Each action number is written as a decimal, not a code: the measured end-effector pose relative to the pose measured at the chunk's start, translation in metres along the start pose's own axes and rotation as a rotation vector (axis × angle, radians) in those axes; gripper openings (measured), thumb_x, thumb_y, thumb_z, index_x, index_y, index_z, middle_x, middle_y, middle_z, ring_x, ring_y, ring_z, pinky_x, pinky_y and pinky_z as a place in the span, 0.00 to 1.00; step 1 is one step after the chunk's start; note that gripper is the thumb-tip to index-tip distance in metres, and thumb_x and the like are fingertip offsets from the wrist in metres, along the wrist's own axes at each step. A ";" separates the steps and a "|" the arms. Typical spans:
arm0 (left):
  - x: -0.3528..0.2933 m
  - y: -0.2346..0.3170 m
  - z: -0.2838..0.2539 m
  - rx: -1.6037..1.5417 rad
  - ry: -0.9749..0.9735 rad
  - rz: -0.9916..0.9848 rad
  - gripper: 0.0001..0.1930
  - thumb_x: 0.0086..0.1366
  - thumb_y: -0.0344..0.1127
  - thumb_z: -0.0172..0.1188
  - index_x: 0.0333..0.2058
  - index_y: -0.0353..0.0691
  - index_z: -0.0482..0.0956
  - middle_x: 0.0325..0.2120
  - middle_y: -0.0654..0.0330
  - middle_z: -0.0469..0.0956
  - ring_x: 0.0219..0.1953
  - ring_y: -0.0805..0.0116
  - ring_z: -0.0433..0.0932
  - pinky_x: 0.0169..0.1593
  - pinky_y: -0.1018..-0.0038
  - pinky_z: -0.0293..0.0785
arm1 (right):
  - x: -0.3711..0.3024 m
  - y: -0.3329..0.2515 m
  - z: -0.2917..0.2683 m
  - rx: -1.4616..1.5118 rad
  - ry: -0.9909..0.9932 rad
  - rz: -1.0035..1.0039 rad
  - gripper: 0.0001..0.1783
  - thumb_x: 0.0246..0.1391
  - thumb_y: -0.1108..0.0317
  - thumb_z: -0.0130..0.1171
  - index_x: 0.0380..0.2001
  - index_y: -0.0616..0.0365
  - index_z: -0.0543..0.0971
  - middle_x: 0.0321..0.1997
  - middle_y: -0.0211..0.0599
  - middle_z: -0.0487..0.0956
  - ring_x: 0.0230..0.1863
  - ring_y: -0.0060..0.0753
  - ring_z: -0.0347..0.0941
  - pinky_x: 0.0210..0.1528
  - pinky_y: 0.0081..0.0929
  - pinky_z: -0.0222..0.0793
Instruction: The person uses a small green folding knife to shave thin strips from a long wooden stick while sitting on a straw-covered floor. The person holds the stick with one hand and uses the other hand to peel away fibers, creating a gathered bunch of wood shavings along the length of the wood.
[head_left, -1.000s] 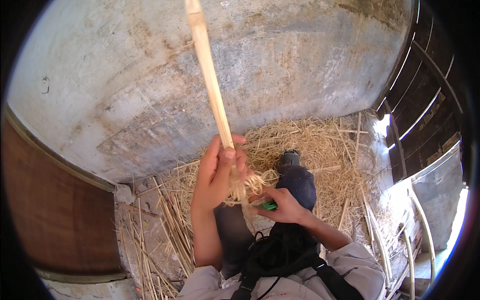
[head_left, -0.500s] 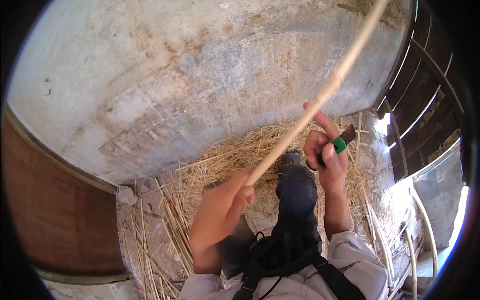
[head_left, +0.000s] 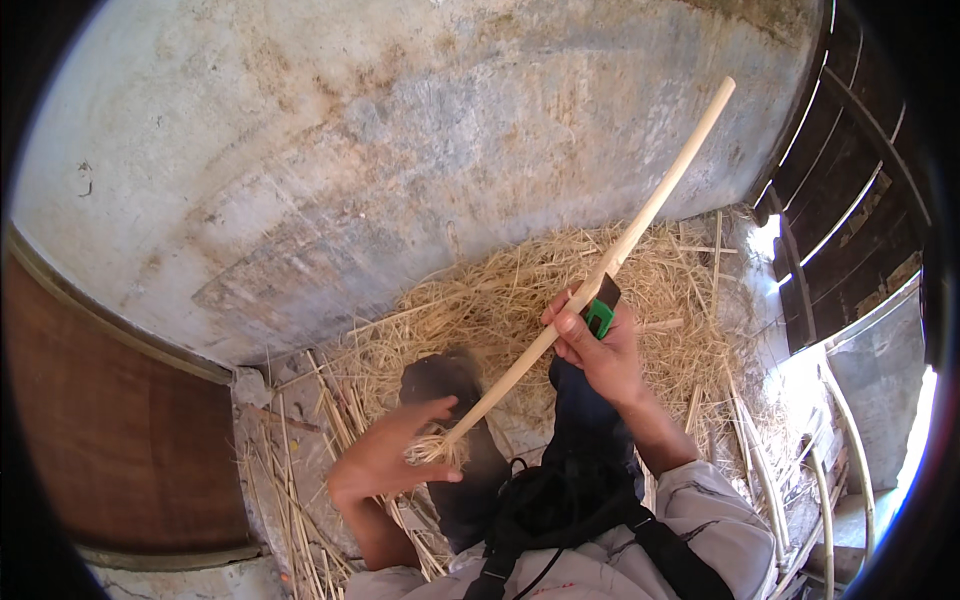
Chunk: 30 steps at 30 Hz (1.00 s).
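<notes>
A pale peeled stick [head_left: 665, 195], bamboo-like with a thicker joint, slants from the lower left up to the right. My right hand [head_left: 605, 345] is closed around it just below the joint. The same hand also holds a small knife with a green handle [head_left: 599, 318], its dark blade beside the stick. My left hand [head_left: 390, 445] is by the stick's lower end, thumb and fingers spread apart. Between them lies a small tuft of curled shavings [head_left: 437, 447], touching that end; whether the palm touches it I cannot tell.
Straw-like shavings [head_left: 480, 285] cover the floor around my feet. Thin strips [head_left: 290, 500] lie at left beside a brown panel [head_left: 120, 410]. A stained wall [head_left: 420, 150] rises ahead. At right are dark slats [head_left: 850, 200] and long bent canes [head_left: 850, 450].
The stick has come down toward me, its far end now in view. My right hand has closed on it; my left has moved down and left and opened. Curled shavings now show there.
</notes>
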<state>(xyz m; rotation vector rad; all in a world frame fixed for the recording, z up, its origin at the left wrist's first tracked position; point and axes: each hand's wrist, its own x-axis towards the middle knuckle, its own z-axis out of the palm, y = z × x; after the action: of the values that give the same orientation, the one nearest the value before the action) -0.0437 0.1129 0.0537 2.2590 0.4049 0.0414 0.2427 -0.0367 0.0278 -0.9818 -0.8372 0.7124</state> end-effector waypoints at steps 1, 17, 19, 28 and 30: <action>-0.002 -0.004 -0.004 -0.003 0.005 0.012 0.39 0.62 0.42 0.77 0.69 0.37 0.71 0.63 0.46 0.77 0.65 0.49 0.77 0.68 0.60 0.71 | -0.001 0.002 0.001 -0.017 -0.015 0.018 0.12 0.72 0.62 0.63 0.48 0.60 0.80 0.39 0.30 0.82 0.30 0.15 0.73 0.29 0.16 0.67; 0.057 0.028 0.058 -0.662 -0.050 -0.108 0.18 0.85 0.45 0.45 0.58 0.37 0.74 0.33 0.65 0.73 0.32 0.75 0.71 0.39 0.73 0.70 | -0.009 -0.012 0.007 -0.329 -0.127 -0.135 0.16 0.70 0.61 0.64 0.50 0.62 0.79 0.34 0.32 0.78 0.33 0.20 0.74 0.36 0.21 0.69; 0.056 0.035 0.069 -0.589 0.161 -0.010 0.17 0.85 0.43 0.44 0.51 0.36 0.75 0.24 0.73 0.62 0.24 0.84 0.59 0.28 0.80 0.56 | -0.014 -0.011 -0.006 -0.443 -0.114 -0.197 0.16 0.69 0.63 0.64 0.51 0.62 0.78 0.34 0.35 0.79 0.33 0.26 0.77 0.38 0.24 0.72; 0.047 0.040 0.091 -0.529 0.360 -0.086 0.20 0.85 0.42 0.45 0.59 0.30 0.76 0.26 0.72 0.65 0.26 0.84 0.61 0.29 0.80 0.60 | -0.028 -0.003 -0.008 -1.028 -0.178 -0.518 0.22 0.54 0.53 0.75 0.46 0.55 0.84 0.37 0.34 0.84 0.27 0.39 0.80 0.30 0.34 0.75; 0.048 0.042 0.097 -0.448 0.434 -0.068 0.21 0.84 0.41 0.47 0.61 0.29 0.75 0.26 0.71 0.67 0.27 0.83 0.63 0.30 0.80 0.61 | -0.030 -0.008 -0.003 -1.126 -0.145 -0.531 0.21 0.51 0.54 0.77 0.43 0.54 0.85 0.37 0.31 0.84 0.28 0.36 0.81 0.29 0.32 0.75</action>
<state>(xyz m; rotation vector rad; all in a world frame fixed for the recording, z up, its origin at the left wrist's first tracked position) 0.0285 0.0311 0.0159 1.7818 0.6302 0.5407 0.2317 -0.0656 0.0257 -1.5943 -1.6091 -0.2302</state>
